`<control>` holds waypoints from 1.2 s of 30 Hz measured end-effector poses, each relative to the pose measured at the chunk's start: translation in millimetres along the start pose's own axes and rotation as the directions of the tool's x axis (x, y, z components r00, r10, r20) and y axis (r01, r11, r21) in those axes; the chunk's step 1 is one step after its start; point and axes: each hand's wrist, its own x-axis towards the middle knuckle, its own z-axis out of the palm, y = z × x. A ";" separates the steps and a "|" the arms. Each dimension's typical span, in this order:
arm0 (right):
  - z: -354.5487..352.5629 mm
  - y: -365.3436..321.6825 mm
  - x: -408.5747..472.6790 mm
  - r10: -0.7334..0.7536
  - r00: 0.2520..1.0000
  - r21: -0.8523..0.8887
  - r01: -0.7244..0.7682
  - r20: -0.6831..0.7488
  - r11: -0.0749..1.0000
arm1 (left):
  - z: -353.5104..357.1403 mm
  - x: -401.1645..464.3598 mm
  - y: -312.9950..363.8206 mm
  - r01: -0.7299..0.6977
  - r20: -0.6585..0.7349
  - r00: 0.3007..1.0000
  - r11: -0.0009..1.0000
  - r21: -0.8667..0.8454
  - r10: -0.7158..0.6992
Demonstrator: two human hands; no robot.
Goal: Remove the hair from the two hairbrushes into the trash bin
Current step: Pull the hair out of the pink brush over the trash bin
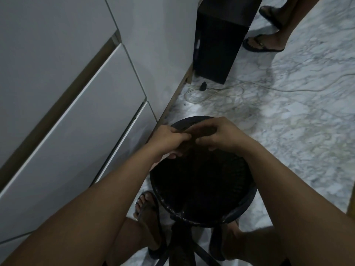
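A round black mesh trash bin (pixel 201 189) stands on the floor below me. Both my hands hover over its far rim. My left hand (pixel 171 141) is closed around a dark hairbrush (pixel 189 138), of which only a small part shows between the hands. My right hand (pixel 221 135) has its fingers pinched at the brush, on what looks like hair. The scene is dim and the hair itself is hard to make out. A second hairbrush is not visible.
White cabinet drawers (pixel 76 112) fill the left side. A black box (pixel 217 48) stands by the cabinet on the marble floor (pixel 288 131), with a white cable (pixel 230 91) trailing across. Another person's sandalled feet (pixel 263 43) are at the top right. My own feet flank the bin.
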 end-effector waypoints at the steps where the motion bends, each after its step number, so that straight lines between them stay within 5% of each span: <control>1: 0.3 1.5 1.4 -0.006 0.998 -0.042 0.003 -0.059 0.999 | -0.5 -0.1 -0.2 0.000 0.008 1.000 1.000 0.010 0.000; 4: -6.0 8.0 5.5 0.046 0.964 -0.098 -0.074 -0.262 0.992 | -2.9 0.9 -2.6 0.009 -0.007 1.000 0.998 0.060 -0.009; 8: -10.9 10.5 6.5 0.157 0.922 -0.025 -0.177 -0.353 0.984 | -7.0 3.9 -3.3 0.029 -0.054 0.998 0.997 0.066 -0.025; 15: -8.8 1.3 -2.0 0.168 0.985 -0.167 -0.172 -0.039 0.971 | -4.3 0.3 0.8 0.004 -0.018 1.000 1.000 -0.028 -0.004; 24: 6.5 -1.9 -0.4 0.074 0.993 -0.191 -0.090 -0.088 0.977 | -1.7 5.8 2.2 -0.008 0.021 1.000 0.988 -0.154 0.012; 36: -7.9 7.8 3.9 0.144 0.986 -0.187 -0.158 -0.087 0.970 | -7.4 13.9 -4.1 -0.044 -0.144 0.989 0.994 -0.102 0.029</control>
